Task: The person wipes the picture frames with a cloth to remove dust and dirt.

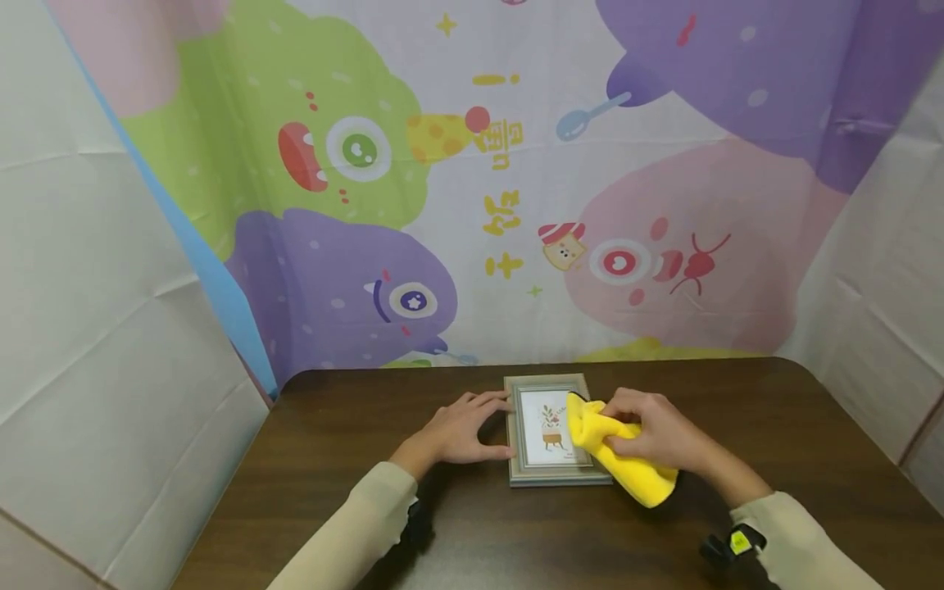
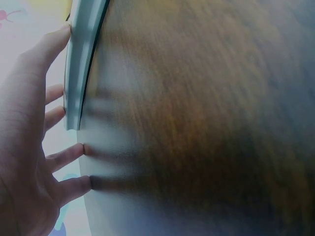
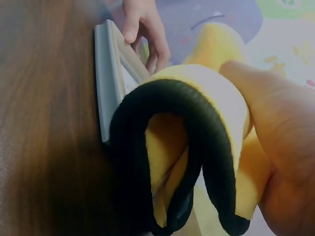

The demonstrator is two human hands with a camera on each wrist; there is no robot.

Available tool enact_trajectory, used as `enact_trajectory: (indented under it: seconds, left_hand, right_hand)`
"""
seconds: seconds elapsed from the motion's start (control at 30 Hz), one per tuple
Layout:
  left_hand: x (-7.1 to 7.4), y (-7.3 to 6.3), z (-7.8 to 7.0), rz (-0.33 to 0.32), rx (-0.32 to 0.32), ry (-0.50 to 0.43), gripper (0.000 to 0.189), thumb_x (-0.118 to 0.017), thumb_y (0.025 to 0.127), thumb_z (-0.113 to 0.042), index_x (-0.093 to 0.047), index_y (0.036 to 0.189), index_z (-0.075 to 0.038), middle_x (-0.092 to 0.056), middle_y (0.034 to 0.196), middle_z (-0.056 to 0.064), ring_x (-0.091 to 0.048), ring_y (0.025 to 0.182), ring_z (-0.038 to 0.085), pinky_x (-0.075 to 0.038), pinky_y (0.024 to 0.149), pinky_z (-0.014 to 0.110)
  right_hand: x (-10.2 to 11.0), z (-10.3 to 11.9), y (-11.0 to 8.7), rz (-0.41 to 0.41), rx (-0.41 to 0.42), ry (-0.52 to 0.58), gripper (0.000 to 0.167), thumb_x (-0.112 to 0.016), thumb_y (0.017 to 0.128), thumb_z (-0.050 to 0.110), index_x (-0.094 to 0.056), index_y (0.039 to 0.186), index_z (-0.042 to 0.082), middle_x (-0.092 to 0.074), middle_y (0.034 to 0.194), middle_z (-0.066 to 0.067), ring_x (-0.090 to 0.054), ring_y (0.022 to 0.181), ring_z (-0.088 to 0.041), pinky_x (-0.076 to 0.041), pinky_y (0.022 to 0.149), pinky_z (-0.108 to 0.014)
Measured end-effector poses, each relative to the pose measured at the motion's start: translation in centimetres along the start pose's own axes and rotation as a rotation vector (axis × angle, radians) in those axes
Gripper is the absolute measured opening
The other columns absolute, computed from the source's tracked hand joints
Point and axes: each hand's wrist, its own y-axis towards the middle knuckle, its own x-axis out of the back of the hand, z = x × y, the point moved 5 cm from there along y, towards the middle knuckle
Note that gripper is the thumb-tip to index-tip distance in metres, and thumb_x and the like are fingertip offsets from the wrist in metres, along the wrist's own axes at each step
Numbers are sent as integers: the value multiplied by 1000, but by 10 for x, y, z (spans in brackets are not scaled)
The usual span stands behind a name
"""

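A picture frame [image 1: 556, 475] with a grey-beige border lies flat on the table, holding a print of a potted plant [image 1: 547, 430]. At its left border rests my left hand [image 1: 463, 430], thumb and fingers spread. In the left wrist view, the thumb tip and two fingertips are right at the frame's edge [image 2: 81, 64], while two others reach down by the tabletop. My right hand [image 1: 660, 430] grips a bunched yellow cloth [image 1: 637, 479] over the frame's right side, covering part of it. The right wrist view shows the cloth's dark edging [image 3: 182, 93] folded into a loop.
The dark brown wooden table [image 1: 354, 410] has rounded far corners. Behind it hangs a curtain [image 1: 516, 319] printed with cartoon monsters. Pale fabric panels [image 1: 111, 328] stand at both sides. A dark device [image 1: 730, 545] is strapped at the right wrist.
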Motion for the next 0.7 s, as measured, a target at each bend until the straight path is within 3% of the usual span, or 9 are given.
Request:
enact_trajectory:
  seconds: [0.2, 0.43, 0.57, 0.7]
  left_hand:
    - [-1, 0, 1, 4, 15, 4, 81, -71, 96, -74, -54, 165, -35, -37, 186, -9, -47, 163, 39, -47, 119, 78]
    - [-1, -1, 1, 3, 13, 7, 81, -71, 96, -75, -55, 165, -35, -37, 186, -8, -48, 163, 39, -48, 118, 79]
    - [-1, -1, 0, 2, 7, 14, 81, -71, 96, -75, -54, 165, -35, -37, 186, -7, -49, 162, 39, -48, 118, 79]
    - [-1, 0, 0, 0, 3, 20, 82, -71, 96, -74, -55, 165, -34, -38, 186, -6, -49, 162, 39, -48, 117, 79]
  right_hand:
    - [-9, 8, -5, 74, 90, -20, 22, -90, 87, 11, -84, 106, 21, -66, 97, 11, -54, 83, 3, -49, 73, -21]
    - [-23, 14, -11, 90, 199, -78, 21, -89, 87, 15, -83, 106, 22, -61, 94, 14, -48, 81, 8, -46, 70, -18]
    - [-30, 15, -17, 93, 245, -148, 26, -92, 85, 15, -85, 108, 24, -63, 101, 13, -50, 89, 5, -47, 74, -19]
    - [-35, 14, -24, 113, 264, -233, 33, -96, 85, 20, -84, 113, 32, -67, 116, 10, -55, 107, -6, -54, 85, -29]
